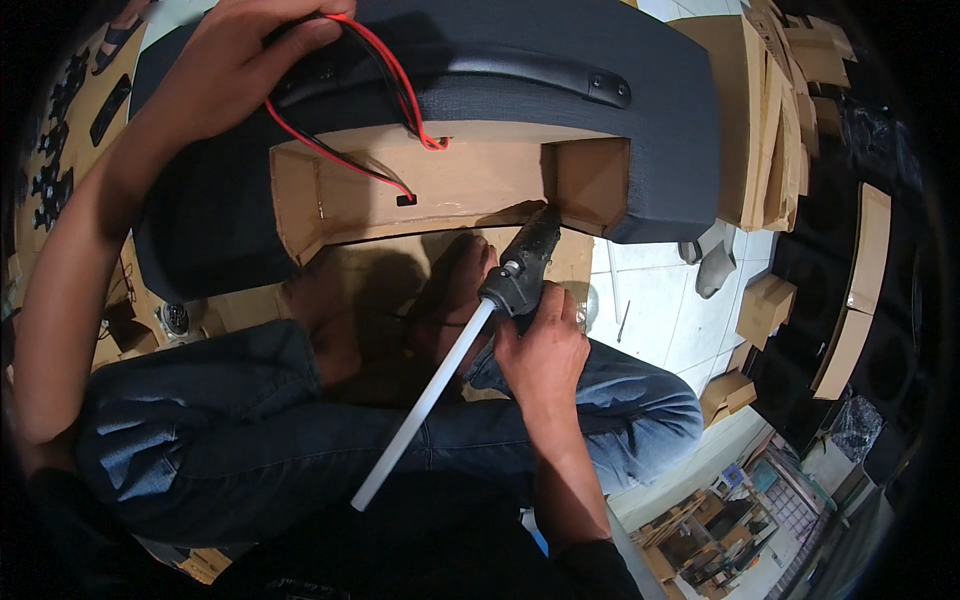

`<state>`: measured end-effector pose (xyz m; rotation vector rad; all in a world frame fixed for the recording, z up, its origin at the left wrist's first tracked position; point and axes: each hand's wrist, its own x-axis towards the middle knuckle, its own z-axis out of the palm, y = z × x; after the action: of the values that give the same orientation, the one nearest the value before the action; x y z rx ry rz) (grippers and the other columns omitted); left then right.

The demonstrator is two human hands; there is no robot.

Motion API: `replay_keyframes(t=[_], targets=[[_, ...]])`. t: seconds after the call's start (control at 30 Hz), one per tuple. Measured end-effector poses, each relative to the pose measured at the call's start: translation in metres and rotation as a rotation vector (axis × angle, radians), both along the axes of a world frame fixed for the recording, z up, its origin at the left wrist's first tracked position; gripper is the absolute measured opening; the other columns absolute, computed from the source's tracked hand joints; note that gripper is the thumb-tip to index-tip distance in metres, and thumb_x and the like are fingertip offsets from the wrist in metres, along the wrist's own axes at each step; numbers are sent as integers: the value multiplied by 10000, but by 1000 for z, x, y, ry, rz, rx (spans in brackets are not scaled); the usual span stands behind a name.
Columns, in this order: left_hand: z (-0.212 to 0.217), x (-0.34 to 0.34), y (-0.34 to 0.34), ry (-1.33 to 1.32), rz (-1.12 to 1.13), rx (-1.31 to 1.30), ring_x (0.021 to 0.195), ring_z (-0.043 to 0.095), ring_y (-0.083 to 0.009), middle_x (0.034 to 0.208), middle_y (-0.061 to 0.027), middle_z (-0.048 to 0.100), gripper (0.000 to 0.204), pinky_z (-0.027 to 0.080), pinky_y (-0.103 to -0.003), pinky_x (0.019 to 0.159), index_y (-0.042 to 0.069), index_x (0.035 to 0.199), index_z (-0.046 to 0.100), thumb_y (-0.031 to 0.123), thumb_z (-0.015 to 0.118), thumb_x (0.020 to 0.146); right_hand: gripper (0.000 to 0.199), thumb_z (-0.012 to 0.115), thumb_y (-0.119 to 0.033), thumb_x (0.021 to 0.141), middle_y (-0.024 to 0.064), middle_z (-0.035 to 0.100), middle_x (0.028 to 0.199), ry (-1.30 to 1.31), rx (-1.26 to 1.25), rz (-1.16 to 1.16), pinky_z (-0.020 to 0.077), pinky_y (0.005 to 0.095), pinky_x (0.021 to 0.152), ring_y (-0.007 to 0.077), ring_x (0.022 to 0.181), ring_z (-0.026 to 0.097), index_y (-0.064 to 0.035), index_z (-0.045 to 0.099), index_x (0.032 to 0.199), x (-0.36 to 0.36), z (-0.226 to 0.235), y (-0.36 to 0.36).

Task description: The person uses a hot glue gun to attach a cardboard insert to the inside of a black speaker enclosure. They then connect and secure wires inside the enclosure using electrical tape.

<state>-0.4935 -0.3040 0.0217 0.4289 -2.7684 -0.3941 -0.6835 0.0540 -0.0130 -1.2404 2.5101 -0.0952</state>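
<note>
A glue stick (425,405) juts from the gun (524,264) the right hand (545,345) clasps, left hand (235,65) pinching wires (406,92) from the cabinet recess (485,168).

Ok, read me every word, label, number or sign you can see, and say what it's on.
Black shirt: pale lettering near the lower edge, too small to read.
Glue gun in the right hand: none readable.
Black cabinet: none readable.

I'm remotely seeing matt, rough-ish black covering on the cabinet (665,130) at 12 o'clock, bare wood-look board lining its recess (365,165), a smooth plasticky stick (425,403) at 7, floor tiles (655,300) shining at 3.
</note>
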Motion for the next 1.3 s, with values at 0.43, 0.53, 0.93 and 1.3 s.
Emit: replay_keyframes(t=[0.43, 0.53, 0.93, 1.3], targets=[[2, -1, 1, 38, -50, 54, 1004, 573, -313, 1011, -127, 589, 152, 430, -370, 951, -18, 1082, 615, 111, 609, 1002, 461, 776, -274, 825, 204, 613, 1023, -26, 5, 16, 573, 501, 590, 422, 725, 699, -2, 513, 1089, 2, 12, -7], [3, -2, -1, 33, -67, 52, 1009, 577, -309, 1018, -124, 594, 151, 430, -370, 954, -15, 1082, 615, 117, 602, 1011, 460, 777, -206, 788, 235, 633, 1004, -94, 21, -72, 567, 536, 663, 469, 805, 687, 13, 542, 1118, 6, 19, -3], [4, -2, -3, 42, -81, 43, 985, 589, -301, 1020, -113, 613, 164, 438, -370, 932, -7, 1085, 620, 138, 609, 1010, 581, 789, -197, 768, 223, 640, 1063, -153, -84, 59, 578, 521, 696, 446, 870, 693, 8, 541, 1251, 8, 17, -11], [2, -1, -2, 58, -42, 8, 995, 581, -296, 997, -104, 613, 193, 443, -397, 920, 23, 1097, 624, 202, 591, 1031, 539, 724, -209, 795, 261, 649, 1139, -314, -524, 196, 563, 497, 843, 484, 999, 667, 38, 577, 1251, -9, -8, -9]])
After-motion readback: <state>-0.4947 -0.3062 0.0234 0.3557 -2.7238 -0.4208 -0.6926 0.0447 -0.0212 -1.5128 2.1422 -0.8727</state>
